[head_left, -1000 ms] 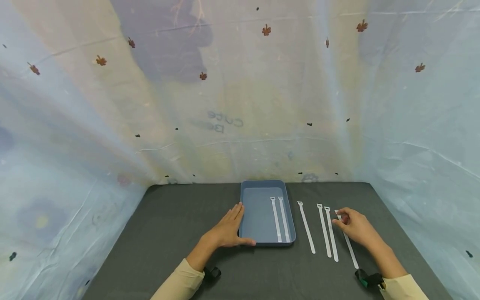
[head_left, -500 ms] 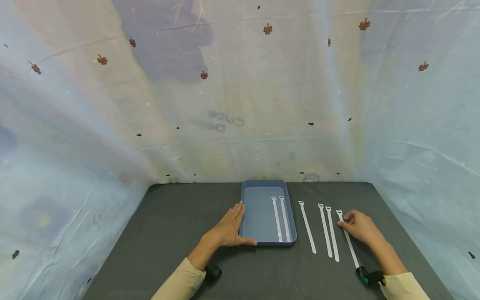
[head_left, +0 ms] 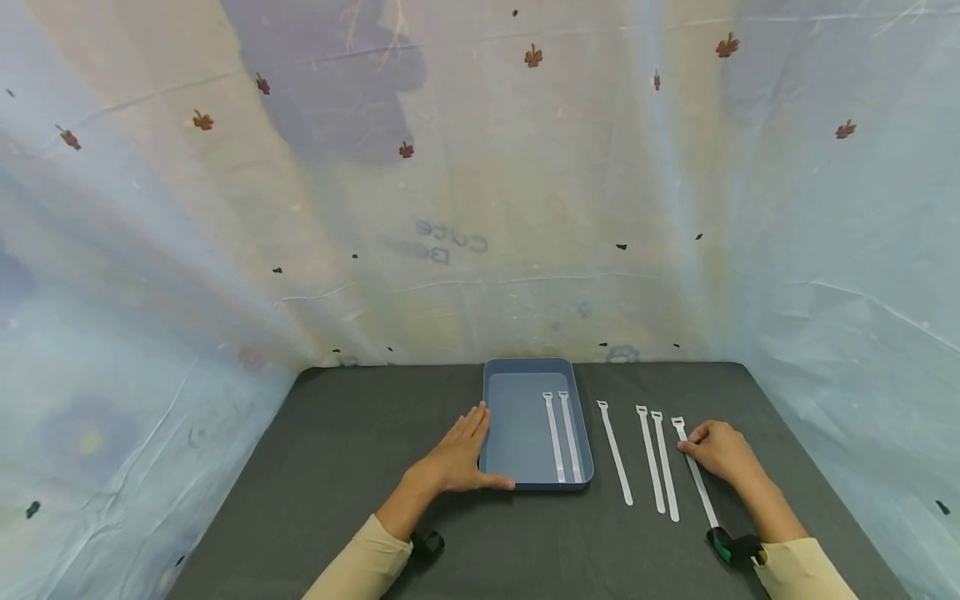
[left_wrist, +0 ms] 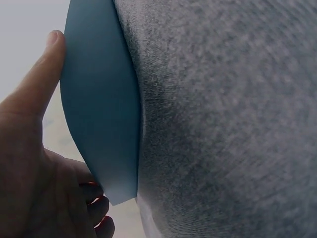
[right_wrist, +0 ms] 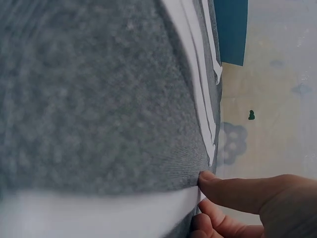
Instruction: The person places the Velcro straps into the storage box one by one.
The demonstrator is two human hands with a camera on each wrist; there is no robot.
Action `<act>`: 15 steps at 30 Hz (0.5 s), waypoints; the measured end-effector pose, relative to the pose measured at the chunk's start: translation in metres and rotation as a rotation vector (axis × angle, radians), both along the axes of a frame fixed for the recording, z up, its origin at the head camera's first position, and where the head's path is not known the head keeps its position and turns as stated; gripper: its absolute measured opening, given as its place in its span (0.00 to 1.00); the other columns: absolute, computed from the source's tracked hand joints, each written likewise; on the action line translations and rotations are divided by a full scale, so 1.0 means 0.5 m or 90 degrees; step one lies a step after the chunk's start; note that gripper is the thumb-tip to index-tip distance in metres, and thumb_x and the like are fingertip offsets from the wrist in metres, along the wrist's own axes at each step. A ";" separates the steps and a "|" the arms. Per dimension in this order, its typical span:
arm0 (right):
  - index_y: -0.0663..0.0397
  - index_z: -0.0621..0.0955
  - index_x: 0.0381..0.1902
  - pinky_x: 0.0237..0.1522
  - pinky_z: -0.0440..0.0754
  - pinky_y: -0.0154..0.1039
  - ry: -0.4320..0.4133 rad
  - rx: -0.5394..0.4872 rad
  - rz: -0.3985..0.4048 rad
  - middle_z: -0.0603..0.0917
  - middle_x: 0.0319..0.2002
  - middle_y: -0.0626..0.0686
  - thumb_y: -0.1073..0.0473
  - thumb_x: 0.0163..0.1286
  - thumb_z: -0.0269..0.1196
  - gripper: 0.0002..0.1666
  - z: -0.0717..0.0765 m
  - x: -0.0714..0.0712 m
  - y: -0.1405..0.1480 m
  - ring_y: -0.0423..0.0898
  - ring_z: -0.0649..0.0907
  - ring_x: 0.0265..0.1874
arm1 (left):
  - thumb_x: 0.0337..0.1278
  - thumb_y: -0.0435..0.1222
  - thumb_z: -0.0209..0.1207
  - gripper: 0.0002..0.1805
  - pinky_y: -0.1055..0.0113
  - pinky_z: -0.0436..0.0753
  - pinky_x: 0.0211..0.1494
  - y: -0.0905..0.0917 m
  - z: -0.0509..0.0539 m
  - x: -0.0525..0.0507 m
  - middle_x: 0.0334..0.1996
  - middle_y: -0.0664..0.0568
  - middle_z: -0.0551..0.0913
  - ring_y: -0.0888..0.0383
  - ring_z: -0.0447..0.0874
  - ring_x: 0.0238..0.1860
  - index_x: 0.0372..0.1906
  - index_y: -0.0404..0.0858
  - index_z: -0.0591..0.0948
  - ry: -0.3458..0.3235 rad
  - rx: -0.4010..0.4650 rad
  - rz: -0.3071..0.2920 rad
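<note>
My right hand (head_left: 720, 451) pinches the rightmost white cable strap (head_left: 701, 483) just below its slotted head. In the right wrist view, the thumb (right_wrist: 237, 194) and fingertips meet at the edge of that strap (right_wrist: 99, 213), which runs blurred across the bottom. Straight fingers of my left hand (head_left: 454, 462) rest against the left side of a blue-grey tray (head_left: 517, 487), with the thumb along its front edge. The left wrist view shows the tray's outer wall (left_wrist: 101, 99) beside that hand. Two white straps (head_left: 561, 437) lie side by side in the tray's right half.
Between tray and right hand, a single strap (head_left: 615, 454) and a close pair of straps (head_left: 657, 462) lie on the dark grey cloth (head_left: 570, 550). A patterned sheet (head_left: 480, 208) hangs behind the table and along both sides.
My right hand has shifted slightly right and its thumb and fingers have closed on the rightmost strap, uncovering the strap's head. The left hand and tray stay put.
</note>
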State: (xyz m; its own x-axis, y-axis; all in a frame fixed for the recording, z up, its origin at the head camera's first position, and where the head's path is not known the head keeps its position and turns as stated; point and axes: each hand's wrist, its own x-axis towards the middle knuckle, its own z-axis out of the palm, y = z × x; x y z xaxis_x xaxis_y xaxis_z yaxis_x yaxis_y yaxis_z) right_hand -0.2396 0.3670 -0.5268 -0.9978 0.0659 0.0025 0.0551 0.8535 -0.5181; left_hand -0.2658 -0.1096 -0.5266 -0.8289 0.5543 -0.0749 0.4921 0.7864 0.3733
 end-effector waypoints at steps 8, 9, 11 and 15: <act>0.62 0.82 0.34 0.32 0.77 0.49 -0.016 -0.010 -0.012 0.83 0.30 0.55 0.56 0.72 0.72 0.15 0.004 0.001 -0.006 0.51 0.80 0.30 | 0.53 0.74 0.69 0.75 0.45 0.48 0.88 0.001 0.007 0.001 0.87 0.35 0.42 0.41 0.41 0.88 0.86 0.27 0.47 -0.001 0.012 -0.007; 0.62 0.82 0.34 0.32 0.77 0.48 -0.018 -0.013 -0.014 0.83 0.30 0.55 0.56 0.72 0.72 0.15 0.004 0.002 -0.007 0.50 0.79 0.30 | 0.53 0.73 0.69 0.75 0.44 0.49 0.88 0.002 0.009 0.001 0.87 0.34 0.42 0.41 0.41 0.88 0.86 0.27 0.47 -0.003 0.015 -0.008; 0.62 0.82 0.34 0.31 0.76 0.46 -0.018 -0.021 -0.018 0.82 0.30 0.55 0.56 0.73 0.72 0.14 0.004 0.003 -0.009 0.50 0.78 0.30 | 0.54 0.72 0.70 0.74 0.45 0.49 0.88 0.002 0.011 0.003 0.87 0.35 0.42 0.41 0.41 0.88 0.86 0.27 0.47 -0.004 0.006 -0.008; 0.62 0.82 0.34 0.30 0.74 0.43 -0.011 -0.034 -0.020 0.82 0.28 0.53 0.57 0.73 0.71 0.13 0.006 0.004 -0.008 0.48 0.77 0.28 | 0.55 0.71 0.70 0.74 0.45 0.50 0.88 0.003 0.013 0.004 0.87 0.35 0.42 0.41 0.41 0.88 0.86 0.27 0.47 -0.001 -0.004 -0.007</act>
